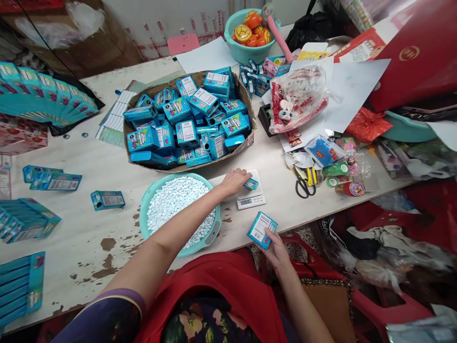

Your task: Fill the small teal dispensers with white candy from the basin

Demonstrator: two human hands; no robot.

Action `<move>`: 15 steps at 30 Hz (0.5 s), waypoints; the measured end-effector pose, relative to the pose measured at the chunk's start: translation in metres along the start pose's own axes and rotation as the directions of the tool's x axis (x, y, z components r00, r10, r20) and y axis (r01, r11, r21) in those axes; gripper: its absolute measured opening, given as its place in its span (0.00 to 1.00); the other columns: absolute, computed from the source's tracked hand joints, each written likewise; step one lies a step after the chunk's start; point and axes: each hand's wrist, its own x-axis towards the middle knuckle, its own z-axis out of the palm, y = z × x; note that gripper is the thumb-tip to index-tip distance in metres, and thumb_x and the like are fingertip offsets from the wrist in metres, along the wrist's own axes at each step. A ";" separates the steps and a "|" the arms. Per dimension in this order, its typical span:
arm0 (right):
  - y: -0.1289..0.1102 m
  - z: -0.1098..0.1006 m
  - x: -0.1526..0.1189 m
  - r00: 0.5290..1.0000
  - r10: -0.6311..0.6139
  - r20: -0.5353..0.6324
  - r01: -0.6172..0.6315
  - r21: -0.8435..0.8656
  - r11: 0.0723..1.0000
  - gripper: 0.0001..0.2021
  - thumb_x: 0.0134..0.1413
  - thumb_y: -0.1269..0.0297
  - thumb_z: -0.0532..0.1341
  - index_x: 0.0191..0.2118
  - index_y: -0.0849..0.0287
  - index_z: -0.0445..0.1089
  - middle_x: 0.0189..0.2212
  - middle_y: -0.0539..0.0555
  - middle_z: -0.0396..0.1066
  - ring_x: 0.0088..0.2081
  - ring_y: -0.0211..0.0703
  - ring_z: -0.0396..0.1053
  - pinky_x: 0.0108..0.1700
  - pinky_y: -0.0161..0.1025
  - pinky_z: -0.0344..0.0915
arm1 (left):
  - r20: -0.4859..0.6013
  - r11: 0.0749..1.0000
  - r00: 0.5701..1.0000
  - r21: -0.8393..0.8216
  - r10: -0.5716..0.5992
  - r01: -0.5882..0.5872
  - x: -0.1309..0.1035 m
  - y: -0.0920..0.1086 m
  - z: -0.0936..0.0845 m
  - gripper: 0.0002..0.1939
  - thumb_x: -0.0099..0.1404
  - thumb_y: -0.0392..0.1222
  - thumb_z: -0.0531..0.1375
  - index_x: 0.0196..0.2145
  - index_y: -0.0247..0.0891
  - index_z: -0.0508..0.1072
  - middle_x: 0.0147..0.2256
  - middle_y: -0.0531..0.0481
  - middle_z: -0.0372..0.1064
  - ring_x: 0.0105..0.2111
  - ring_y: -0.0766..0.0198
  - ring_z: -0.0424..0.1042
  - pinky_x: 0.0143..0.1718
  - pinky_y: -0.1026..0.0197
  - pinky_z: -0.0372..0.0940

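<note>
My left hand (234,183) reaches across to a small white digital scale (251,202). Its fingers close on the edge of a small blue box (251,184) at the weighing plate; whether the box rests on the plate I cannot tell. In front of the table edge, my right hand (275,247) grips a larger blue candy box (262,229), its label side facing up. Under my left forearm stands a turquoise basin (143,209) filled with small pale-blue candies (174,202). Just behind it, a cut-down cardboard carton (253,136) is heaped with blue candy boxes (178,110).
More blue boxes (107,200) lie on the left, with stacked rows (26,219) farther out. Scissors (305,188), green tape (336,169) and plastic bags (300,97) lie to the right. A bowl of orange toys (232,40) stands at the back. Red stools (392,309) are below the table.
</note>
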 end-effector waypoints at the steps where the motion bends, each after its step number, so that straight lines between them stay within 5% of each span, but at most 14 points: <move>1: -0.001 0.002 -0.003 1.000 0.004 0.025 -0.004 -0.014 1.000 0.21 0.43 0.63 0.70 0.45 0.50 0.68 0.36 0.48 0.77 0.36 0.46 0.75 0.41 0.50 0.72 | 0.047 1.000 0.999 0.005 -0.013 0.012 0.001 0.002 0.004 0.21 0.60 0.44 0.58 0.51 0.42 0.64 0.50 0.42 0.64 0.49 0.51 0.64 0.43 0.54 0.61; 3: -0.001 0.008 -0.007 0.997 -0.046 0.069 0.049 -0.044 0.998 0.20 0.44 0.62 0.69 0.45 0.48 0.68 0.40 0.48 0.76 0.39 0.46 0.74 0.44 0.51 0.70 | 0.077 0.997 0.994 -0.035 -0.072 0.075 -0.005 0.004 0.008 0.16 0.62 0.41 0.55 0.48 0.40 0.66 0.45 0.43 0.67 0.43 0.54 0.68 0.40 0.57 0.62; 5: -0.002 0.016 -0.008 0.983 -0.155 0.099 0.164 -0.098 0.982 0.20 0.43 0.63 0.70 0.44 0.48 0.68 0.42 0.48 0.74 0.42 0.44 0.73 0.47 0.49 0.68 | -0.018 0.975 0.985 -0.145 -0.174 0.170 -0.028 0.000 0.002 0.16 0.62 0.44 0.55 0.48 0.40 0.66 0.46 0.44 0.67 0.41 0.56 0.70 0.38 0.59 0.62; 8: -0.004 0.023 -0.005 0.949 -0.281 0.140 0.307 -0.227 0.924 0.22 0.39 0.65 0.71 0.43 0.52 0.68 0.40 0.49 0.74 0.42 0.43 0.71 0.50 0.45 0.66 | -0.227 0.884 0.885 -0.340 -0.407 0.320 -0.097 -0.019 -0.024 0.22 0.60 0.52 0.57 0.50 0.42 0.64 0.46 0.48 0.69 0.41 0.59 0.70 0.40 0.62 0.62; 10: -0.005 0.026 -0.001 0.940 -0.304 0.157 0.338 -0.286 0.897 0.22 0.38 0.64 0.71 0.43 0.53 0.68 0.39 0.50 0.74 0.41 0.43 0.71 0.50 0.45 0.65 | -0.276 0.758 0.719 -0.390 -0.638 0.522 -0.160 -0.039 -0.042 0.25 0.58 0.57 0.57 0.49 0.43 0.64 0.41 0.50 0.71 0.38 0.58 0.70 0.38 0.61 0.62; 13: -0.007 0.035 0.006 0.928 -0.334 0.163 0.370 -0.343 0.863 0.21 0.39 0.63 0.71 0.42 0.54 0.67 0.37 0.49 0.74 0.38 0.42 0.71 0.48 0.45 0.65 | -0.200 0.351 0.295 -0.380 -0.934 0.856 -0.259 -0.076 -0.052 0.28 0.56 0.60 0.56 0.48 0.41 0.64 0.33 0.48 0.70 0.33 0.53 0.71 0.35 0.57 0.63; 15: -0.009 0.047 0.008 0.915 -0.354 0.192 0.402 -0.384 0.831 0.22 0.38 0.64 0.71 0.42 0.54 0.67 0.36 0.48 0.74 0.38 0.41 0.70 0.47 0.43 0.65 | -0.119 0.075 0.038 -0.325 -0.992 0.943 -0.315 -0.106 -0.039 0.26 0.55 0.60 0.56 0.44 0.39 0.63 0.29 0.46 0.69 0.34 0.48 0.70 0.34 0.53 0.62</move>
